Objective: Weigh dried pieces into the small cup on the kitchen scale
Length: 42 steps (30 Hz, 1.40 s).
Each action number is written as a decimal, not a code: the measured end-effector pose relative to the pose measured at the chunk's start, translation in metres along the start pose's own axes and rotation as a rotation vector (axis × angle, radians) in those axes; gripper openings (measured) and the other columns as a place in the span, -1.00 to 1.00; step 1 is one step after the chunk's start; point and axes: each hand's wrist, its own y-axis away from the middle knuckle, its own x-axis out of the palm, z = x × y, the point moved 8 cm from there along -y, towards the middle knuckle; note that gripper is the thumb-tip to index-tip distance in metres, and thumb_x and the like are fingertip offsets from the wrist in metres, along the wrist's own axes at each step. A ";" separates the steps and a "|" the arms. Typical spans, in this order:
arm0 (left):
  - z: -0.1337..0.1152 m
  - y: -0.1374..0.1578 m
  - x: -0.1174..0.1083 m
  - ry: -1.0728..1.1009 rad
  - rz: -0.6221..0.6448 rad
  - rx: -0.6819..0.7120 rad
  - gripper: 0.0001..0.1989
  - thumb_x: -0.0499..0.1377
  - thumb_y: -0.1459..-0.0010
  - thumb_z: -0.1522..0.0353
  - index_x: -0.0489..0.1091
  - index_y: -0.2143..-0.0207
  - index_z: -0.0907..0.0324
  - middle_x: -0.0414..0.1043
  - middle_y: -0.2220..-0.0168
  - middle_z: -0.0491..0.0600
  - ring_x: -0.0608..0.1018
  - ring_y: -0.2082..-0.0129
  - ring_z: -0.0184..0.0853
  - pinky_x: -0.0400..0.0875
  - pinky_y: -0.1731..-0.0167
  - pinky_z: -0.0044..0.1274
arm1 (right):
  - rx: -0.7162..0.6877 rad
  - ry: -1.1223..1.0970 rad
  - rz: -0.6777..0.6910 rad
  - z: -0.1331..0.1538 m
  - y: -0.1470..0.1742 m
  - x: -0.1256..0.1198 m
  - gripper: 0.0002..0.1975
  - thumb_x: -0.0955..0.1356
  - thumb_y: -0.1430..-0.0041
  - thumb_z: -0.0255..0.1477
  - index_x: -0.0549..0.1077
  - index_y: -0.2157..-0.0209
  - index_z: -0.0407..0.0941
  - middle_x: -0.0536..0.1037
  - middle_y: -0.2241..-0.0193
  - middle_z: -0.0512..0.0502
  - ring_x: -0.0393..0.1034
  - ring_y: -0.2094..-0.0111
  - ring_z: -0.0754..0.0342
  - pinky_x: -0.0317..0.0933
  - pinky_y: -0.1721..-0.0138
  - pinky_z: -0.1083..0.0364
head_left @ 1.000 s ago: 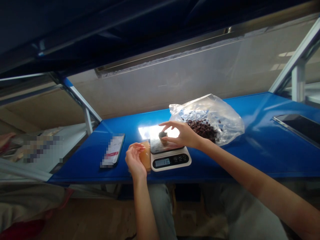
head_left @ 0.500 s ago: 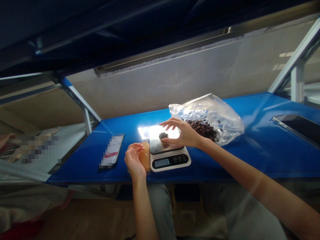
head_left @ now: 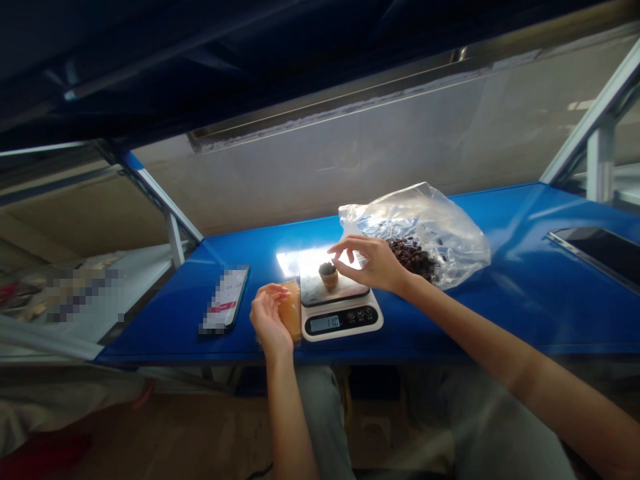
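On the plate of a white kitchen scale [head_left: 342, 323] stands a small tan cup [head_left: 329, 280] with dark, crumbly pieces heaped in it. The display reads what looks like 11.0. My right hand [head_left: 373, 263] hovers at the cup's upper right edge, thumb and forefinger curved with a small gap between the tips; I see nothing held. Loosely curled, my left hand [head_left: 271, 320] rests palm up against a flat tan packet [head_left: 291, 310] in clear wrapping, left of the scale. Its fingers are apart and do not grip the packet.
Behind my right hand lies a clear plastic bag [head_left: 457, 240] with dark brown chips [head_left: 413, 257] in it. A phone [head_left: 225, 300] lies to the left and a dark-screened device [head_left: 597, 250] to the far right on the blue table [head_left: 175, 327]. A blue shelf hangs overhead.
My right hand has drawn slightly right, off the cup's front, and its thumb and forefinger have come closer together. More of the cup shows. My left hand is still.
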 end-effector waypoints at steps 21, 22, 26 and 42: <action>0.000 0.000 0.001 -0.013 -0.011 0.002 -0.77 0.02 0.07 0.25 0.36 0.55 0.21 0.38 0.56 -0.09 0.46 0.54 -0.41 0.31 0.45 -0.58 | -0.120 -0.108 0.210 0.003 0.003 0.025 -0.76 0.27 -0.24 -0.48 0.51 0.11 -0.08 0.60 0.16 -0.12 0.44 0.15 0.00 0.27 0.03 -0.06; 0.000 0.000 0.001 -0.011 -0.012 0.000 -0.77 0.03 0.08 0.25 0.36 0.55 0.21 0.38 0.56 -0.09 0.46 0.54 -0.40 0.31 0.45 -0.58 | -0.109 -0.116 0.216 0.003 0.003 0.026 -0.75 0.27 -0.25 -0.47 0.51 0.10 -0.09 0.60 0.18 -0.12 0.44 0.16 0.00 0.28 0.05 -0.05; 0.000 0.000 0.001 -0.007 -0.018 -0.003 -0.76 0.04 0.10 0.23 0.36 0.55 0.21 0.38 0.56 -0.09 0.45 0.54 -0.40 0.31 0.46 -0.58 | -0.048 -0.099 0.213 0.000 0.002 0.024 -0.76 0.29 -0.21 -0.48 0.54 0.13 -0.14 0.62 0.25 -0.14 0.45 0.23 0.00 0.32 0.16 0.00; -0.001 0.000 0.002 -0.026 -0.011 -0.007 -0.77 0.03 0.09 0.23 0.35 0.54 0.21 0.37 0.55 -0.08 0.45 0.52 -0.38 0.29 0.43 -0.55 | 0.107 -0.187 0.138 -0.005 -0.003 0.019 -0.85 0.38 -0.07 -0.47 0.57 0.28 -0.11 0.64 0.28 -0.06 0.51 0.31 0.07 0.39 0.32 0.11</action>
